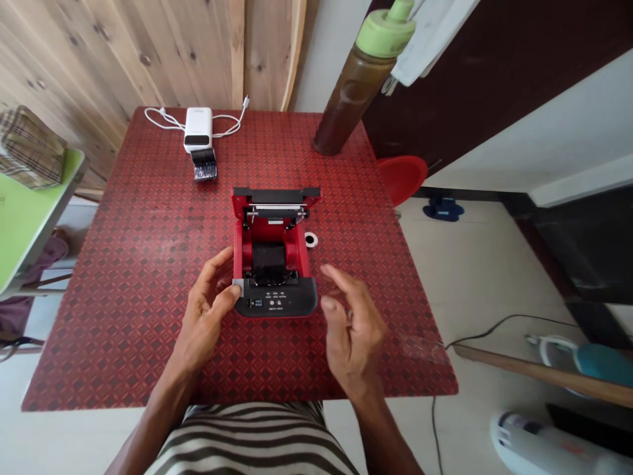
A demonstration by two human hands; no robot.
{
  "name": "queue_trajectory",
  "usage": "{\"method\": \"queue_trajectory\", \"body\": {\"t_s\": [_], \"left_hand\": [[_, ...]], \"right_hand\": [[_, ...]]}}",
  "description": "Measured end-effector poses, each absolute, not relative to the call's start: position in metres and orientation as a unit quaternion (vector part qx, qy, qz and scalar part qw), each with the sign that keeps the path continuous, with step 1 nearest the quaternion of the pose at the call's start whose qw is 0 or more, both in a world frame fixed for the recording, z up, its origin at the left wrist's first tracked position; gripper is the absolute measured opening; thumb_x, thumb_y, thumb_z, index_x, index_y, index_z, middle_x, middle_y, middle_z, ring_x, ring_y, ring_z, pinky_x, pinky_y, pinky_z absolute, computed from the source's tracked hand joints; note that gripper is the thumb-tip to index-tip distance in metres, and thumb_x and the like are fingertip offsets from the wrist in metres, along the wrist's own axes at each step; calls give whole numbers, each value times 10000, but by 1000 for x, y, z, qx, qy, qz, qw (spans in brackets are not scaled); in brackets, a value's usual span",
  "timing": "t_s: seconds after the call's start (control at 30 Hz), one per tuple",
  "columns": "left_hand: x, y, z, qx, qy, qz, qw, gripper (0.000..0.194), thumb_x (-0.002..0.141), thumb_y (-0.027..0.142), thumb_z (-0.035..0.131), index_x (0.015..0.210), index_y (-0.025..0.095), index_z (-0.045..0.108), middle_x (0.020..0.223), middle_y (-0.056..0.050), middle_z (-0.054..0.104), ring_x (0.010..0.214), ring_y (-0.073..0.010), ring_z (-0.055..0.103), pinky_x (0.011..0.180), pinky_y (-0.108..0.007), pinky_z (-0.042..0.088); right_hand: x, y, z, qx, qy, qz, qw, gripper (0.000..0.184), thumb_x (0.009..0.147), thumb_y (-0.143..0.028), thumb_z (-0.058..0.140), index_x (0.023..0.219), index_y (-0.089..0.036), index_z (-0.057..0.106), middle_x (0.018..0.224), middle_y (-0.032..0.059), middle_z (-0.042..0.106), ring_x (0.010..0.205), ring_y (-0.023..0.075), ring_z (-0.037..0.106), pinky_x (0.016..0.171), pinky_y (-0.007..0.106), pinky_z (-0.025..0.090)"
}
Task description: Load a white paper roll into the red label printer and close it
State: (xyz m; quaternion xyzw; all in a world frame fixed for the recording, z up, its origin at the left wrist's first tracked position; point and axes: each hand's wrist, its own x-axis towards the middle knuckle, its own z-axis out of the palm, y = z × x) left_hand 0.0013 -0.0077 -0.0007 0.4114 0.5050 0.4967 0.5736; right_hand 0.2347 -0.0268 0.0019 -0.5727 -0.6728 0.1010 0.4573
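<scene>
A small red and black printer-like device (pixel 275 254) sits in the middle of the red patterned table (pixel 148 264) with its lid tipped open toward the far side. My left hand (pixel 210 307) rests against the device's left front corner, thumb and fingers touching its side near a small grey tab. My right hand (pixel 349 316) hovers just right of the device, fingers loosely curled and apart, holding nothing. A small white ring (pixel 310 239) lies on the table beside the device's right side.
A white power bank (pixel 198 128) with a white cable (pixel 165 119) and a small black part (pixel 204 164) lie at the far left. A tall brown bottle with a green cap (pixel 363 79) stands at the far right edge. A red stool (pixel 401 177) stands beyond the table.
</scene>
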Motion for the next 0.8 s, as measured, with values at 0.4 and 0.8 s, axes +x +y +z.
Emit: {"method": "queue_trajectory", "body": {"t_s": [0.4,0.8], "left_hand": [[-4,-8,-21,456,470,521,548,657,1105,654,585,1637,272,634,1671,-130,642,1525,-397,610,1274,-591,487],[-4,-9,-19,462,464,527,541,559,1116,545,633,1610,285,653,1635,-115,671,1451,-367,657,1193,-549,541]], "right_hand": [[183,88,63,-486,-864,130,-19,263,1113,-53,574,1142,-136,822,1175,157,860,1190,315,785,1028,425,604],[183,89,78,-498,-852,153,-40,180,1075,-118,648,1171,-173,790,1172,112,844,1019,276,805,822,368,563]]}}
